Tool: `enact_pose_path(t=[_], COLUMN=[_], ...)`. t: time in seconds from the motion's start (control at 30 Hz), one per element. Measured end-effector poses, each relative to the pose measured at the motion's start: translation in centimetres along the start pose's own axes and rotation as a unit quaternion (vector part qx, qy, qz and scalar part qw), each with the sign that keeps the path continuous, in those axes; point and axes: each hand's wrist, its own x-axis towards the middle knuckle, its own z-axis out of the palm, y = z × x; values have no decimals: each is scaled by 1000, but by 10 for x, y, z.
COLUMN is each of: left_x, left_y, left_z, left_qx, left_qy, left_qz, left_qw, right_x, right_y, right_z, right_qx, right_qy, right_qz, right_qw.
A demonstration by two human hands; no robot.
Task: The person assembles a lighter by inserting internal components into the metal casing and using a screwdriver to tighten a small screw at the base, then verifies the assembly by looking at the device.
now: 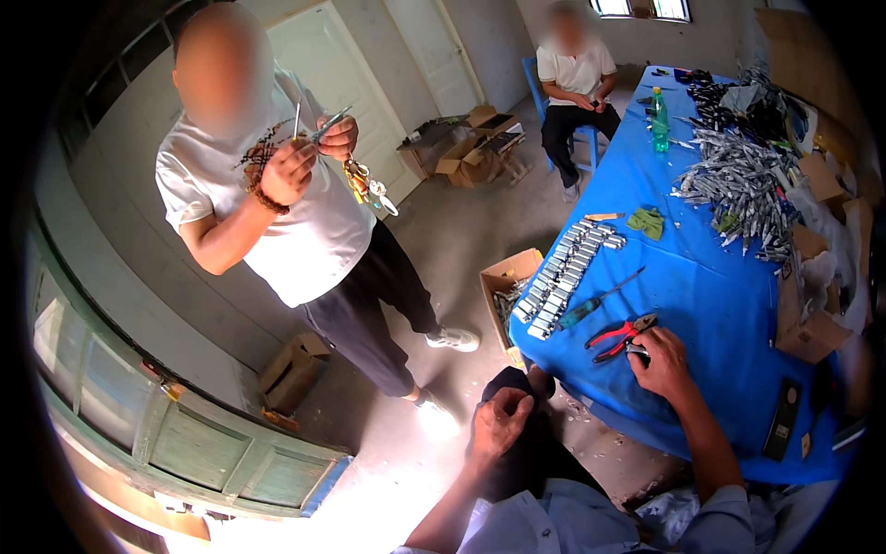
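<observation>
My left hand [501,420] rests at my knee with its fingers curled in; whatever they hold, if anything, is hidden. At the near edge of the blue-covered table, my right hand [661,362] closes its fingertips on a small silver and dark metal piece. Just beyond it lie pliers [609,343] with red and black handles, jaws toward the right. Farther left is a screwdriver [580,312] with a teal handle, its shaft pointing away. Beside it, small silver metal pieces [565,275] stand in neat rows near the table's left edge.
A heap of grey metal parts [738,180] covers the table's far right, near a green bottle [659,125] and green cloth [646,222]. Cardboard boxes [812,319] line the right edge. One person [277,203] stands left handling tools; another [577,74] sits far back. An open carton [503,277] adjoins the table.
</observation>
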Motion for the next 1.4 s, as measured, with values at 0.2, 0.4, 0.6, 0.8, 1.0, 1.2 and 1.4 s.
enact_pose_path(t=[0.2,0.4,0.6,0.8,1.0,1.2,1.4], left_x=[-11,-32,-44,-16,4,13,32], left_y=[11,18,34,-22,-4,25,39], left_z=[-23,-37,-40,-15,12,20,34], left_qx=[43,93,41,75,-75,-75,-81], left_qy=[28,45,-18,-44,-111,-138,-148], left_qz=[9,64,-27,114,-8,-18,67], left_qw=[999,993,999,990,991,988,983], right_x=[-3,-5,-3,4,4,-2,-8], right_y=[5,3,0,2,4,8,13], right_z=[4,2,4,2,-1,3,7], right_qx=[7,2,-4,12,12,3,5], right_qy=[32,13,8,17,5,-8,-4], right_qz=[-16,0,12,-7,-21,-17,10], right_qw=[999,1000,1000,1000,1000,1000,1000])
